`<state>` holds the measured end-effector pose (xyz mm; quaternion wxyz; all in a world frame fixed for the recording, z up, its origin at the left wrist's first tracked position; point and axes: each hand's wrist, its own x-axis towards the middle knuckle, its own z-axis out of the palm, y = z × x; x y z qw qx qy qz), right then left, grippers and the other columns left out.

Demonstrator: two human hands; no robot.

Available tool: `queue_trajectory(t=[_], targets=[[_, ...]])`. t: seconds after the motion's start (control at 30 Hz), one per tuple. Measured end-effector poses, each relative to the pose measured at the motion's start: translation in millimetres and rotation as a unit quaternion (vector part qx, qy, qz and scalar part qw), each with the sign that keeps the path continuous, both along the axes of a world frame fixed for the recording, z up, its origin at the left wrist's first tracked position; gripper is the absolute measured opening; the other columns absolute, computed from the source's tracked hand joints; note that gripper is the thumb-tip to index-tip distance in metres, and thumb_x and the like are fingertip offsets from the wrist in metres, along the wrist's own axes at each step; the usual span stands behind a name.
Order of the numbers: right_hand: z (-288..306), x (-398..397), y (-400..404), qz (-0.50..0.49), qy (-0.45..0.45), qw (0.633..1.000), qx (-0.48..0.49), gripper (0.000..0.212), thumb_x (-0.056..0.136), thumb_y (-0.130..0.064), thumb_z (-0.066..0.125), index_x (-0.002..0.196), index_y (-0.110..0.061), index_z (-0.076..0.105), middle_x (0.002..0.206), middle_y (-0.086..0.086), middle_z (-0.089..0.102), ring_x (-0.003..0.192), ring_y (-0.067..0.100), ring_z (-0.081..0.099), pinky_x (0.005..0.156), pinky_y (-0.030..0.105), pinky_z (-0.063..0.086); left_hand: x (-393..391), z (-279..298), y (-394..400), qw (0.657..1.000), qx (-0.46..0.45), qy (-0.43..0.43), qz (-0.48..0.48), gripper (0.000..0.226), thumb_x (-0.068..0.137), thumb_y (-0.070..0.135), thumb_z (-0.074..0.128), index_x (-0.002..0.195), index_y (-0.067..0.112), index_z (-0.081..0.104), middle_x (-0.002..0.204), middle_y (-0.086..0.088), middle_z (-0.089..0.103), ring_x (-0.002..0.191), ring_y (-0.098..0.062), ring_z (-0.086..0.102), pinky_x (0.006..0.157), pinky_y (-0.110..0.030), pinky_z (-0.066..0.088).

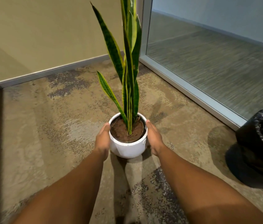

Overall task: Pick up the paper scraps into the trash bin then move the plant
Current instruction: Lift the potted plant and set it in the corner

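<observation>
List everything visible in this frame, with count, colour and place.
snake plant: one, green leaves with yellow edges, rooted in the pot's brown soil
pot: one, white, centre, over the carpet
trash bin: one, black liner, right edge
carpet: mottled tan and grey, across the floor
wall: beige, grey baseboard, back left
glass partition: frosted, metal frame, back right
left hand: grip on the pot's left side
right hand: grip on the pot's right side
</observation>
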<state>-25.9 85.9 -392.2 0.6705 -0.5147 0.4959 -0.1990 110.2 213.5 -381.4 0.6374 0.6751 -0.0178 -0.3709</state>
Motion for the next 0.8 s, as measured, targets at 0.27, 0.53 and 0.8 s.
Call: queue_trajectory(t=[0.27,0.53,0.8], targets=[[-31.8,8.7,-8.0,-0.006,-0.035,0.998,0.057,0.090,0.064,-0.089,0.056,0.136,-0.036,0.059,0.134,-0.006,0.064,0.123,0.017,0.059,0.112,0.043,0.041,4.1,-24.0,-11.0,0.998,-0.009,0.069,0.002,0.062,0.083,0.065,0.059,0.131,0.025,0.065,0.122,0.002,0.072,0.110,-0.019,0.069,0.100,-0.041,0.052],[-51.8,14.7,-14.6,0.018,-0.108,0.989,0.097,0.090,0.061,-0.085,0.065,0.132,-0.031,0.063,0.125,-0.001,0.071,0.117,0.020,0.066,0.109,0.045,0.044,-12.6,-6.3,-15.0,0.988,-0.074,0.126,-0.049,0.054,0.101,0.056,0.033,0.113,0.019,0.070,0.092,0.000,0.079,0.078,-0.013,0.076,0.072,-0.030,0.051],[-55.1,12.3,-18.1,0.024,-0.134,0.983,0.122,0.073,0.075,-0.072,0.061,0.128,-0.022,0.067,0.119,0.005,0.073,0.115,0.022,0.068,0.109,0.046,0.045,-14.2,-3.8,-12.5,0.981,-0.102,0.158,-0.047,0.062,0.098,0.060,0.033,0.124,0.014,0.066,0.115,-0.011,0.074,0.089,-0.020,0.076,0.079,-0.033,0.052]])
